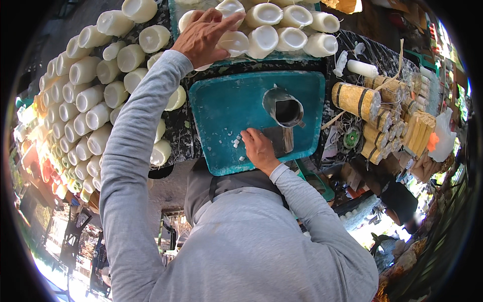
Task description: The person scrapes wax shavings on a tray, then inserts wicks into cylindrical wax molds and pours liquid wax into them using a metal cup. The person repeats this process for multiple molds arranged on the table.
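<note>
My left hand point(204, 39) is stretched over the rows of white wax candles at the back, its fingers apart. The thumb and index finger lie beside a candle point(234, 44); no firm grip shows. My right hand point(259, 149) rests low in the teal tray point(216, 110), fingers bent and drawn together. Several small white bits point(236, 142) are scattered by its fingertips, and whatever those fingers hold is too small to make out. Just right of this hand is a flat dark piece with a wooden strip point(279, 139). Behind it leans a metal can point(287, 108) with a dark inside.
Many white candles point(85, 98) fill the left side in packed rows. At the right are strapped yellowish bundles point(356, 99), a loose white cylinder point(362, 69) and a green roll point(351, 139). A clear plastic bag point(444, 138) hangs farther right.
</note>
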`<action>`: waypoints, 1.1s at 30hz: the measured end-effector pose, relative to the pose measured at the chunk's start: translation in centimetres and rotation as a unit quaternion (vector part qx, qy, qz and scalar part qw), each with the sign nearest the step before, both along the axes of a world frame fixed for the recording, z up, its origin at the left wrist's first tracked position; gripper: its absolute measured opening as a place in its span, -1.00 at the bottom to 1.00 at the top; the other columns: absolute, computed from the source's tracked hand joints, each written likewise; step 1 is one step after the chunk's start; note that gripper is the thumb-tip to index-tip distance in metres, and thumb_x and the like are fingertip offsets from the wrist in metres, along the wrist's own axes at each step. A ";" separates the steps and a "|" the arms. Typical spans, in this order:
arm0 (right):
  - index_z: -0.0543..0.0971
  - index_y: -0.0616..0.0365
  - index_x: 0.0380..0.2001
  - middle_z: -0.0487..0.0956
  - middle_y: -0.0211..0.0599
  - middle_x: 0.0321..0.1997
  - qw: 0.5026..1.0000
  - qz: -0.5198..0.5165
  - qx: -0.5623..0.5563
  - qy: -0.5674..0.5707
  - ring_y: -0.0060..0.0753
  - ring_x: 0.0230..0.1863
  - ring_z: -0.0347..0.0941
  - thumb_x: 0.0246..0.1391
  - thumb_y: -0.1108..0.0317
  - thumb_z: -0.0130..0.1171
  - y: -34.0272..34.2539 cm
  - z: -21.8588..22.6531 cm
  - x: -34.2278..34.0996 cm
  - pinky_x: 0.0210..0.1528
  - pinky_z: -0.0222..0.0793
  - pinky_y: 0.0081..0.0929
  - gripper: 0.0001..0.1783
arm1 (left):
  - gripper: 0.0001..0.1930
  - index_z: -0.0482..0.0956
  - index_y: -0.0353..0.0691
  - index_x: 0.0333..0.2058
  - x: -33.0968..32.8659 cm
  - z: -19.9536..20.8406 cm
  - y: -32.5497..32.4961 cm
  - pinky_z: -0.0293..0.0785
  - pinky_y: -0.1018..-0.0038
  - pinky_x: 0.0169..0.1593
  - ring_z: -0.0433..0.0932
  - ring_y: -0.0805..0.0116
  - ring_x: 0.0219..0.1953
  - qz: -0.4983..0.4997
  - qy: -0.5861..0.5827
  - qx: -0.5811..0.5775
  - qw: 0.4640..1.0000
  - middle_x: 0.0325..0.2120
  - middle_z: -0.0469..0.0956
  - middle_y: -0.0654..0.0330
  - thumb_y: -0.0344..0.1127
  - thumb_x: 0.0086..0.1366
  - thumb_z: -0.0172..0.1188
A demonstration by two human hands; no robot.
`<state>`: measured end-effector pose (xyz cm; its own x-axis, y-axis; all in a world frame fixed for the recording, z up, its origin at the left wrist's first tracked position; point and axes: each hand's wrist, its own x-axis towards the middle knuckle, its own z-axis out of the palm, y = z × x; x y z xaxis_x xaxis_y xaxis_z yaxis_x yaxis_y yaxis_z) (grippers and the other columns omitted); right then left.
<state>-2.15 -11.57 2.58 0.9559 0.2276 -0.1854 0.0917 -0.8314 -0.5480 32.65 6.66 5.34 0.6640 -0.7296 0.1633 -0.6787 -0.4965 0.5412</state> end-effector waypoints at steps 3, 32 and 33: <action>0.58 0.24 0.00 0.54 -0.15 -0.08 1.000 -0.019 0.013 0.002 -0.03 -0.10 0.57 0.15 0.49 0.21 0.1 0.1 0.1 -0.15 0.58 -0.19 -0.68 | 0.06 0.26 0.13 0.46 0.0 0.1 0.0 0.20 0.12 0.36 0.45 0.12 0.20 -0.006 -0.027 -0.015 0.999 0.03 0.72 0.28 -0.30 -0.07 0.58; 0.59 0.24 -0.08 0.64 -0.10 -0.17 0.974 -0.132 0.184 0.019 0.02 -0.20 0.62 0.16 0.51 0.32 2.3 7.3 5.6 -0.18 0.56 -0.18 -0.75 | 0.08 0.21 0.12 0.49 0.3 0.8 -0.8 0.21 0.24 0.33 0.42 0.15 0.18 -0.037 -0.031 -0.009 0.999 0.06 0.71 0.30 -0.34 -0.06 0.52; 0.59 0.24 -0.10 0.64 -0.10 -0.18 0.971 -0.141 0.191 0.004 0.02 -0.22 0.62 0.15 0.52 0.33 2.3 7.9 6.6 -0.20 0.56 -0.19 -0.75 | 0.09 0.21 0.12 0.50 0.3 0.9 -0.7 0.21 0.24 0.34 0.42 0.15 0.19 -0.038 -0.025 0.001 0.999 0.06 0.71 0.30 -0.33 -0.06 0.52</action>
<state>4.43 -9.28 10.50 0.9890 0.0104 -0.1474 -0.1165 -0.5586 -0.8212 32.95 5.94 6.25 0.5976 -0.7780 0.1937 -0.7408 -0.4434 0.5046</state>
